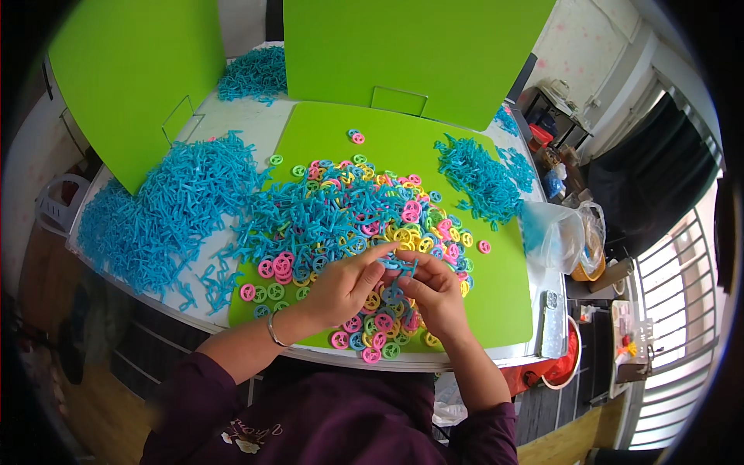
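Both hands meet over a heap of small spoked plastic wheels (379, 322) in pink, yellow, green and blue. My left hand (346, 284) is closed, thumb against the curled fingers, at one end of a small blue plastic piece (398, 266). My right hand (435, 293) pinches the same piece from the other side. A blue wheel (393, 294) shows just below the fingertips; whether it is joined to the piece I cannot tell. Loose blue plastic pieces (310, 213) cover the left and far part of the wheel heap.
A large pile of blue pieces (186, 198) lies at the left, a smaller one (479, 180) at the right. Green boards (418, 54) stand behind the green mat (496, 302). A phone (552, 324) and a clear plastic bag (552, 236) are at the right edge.
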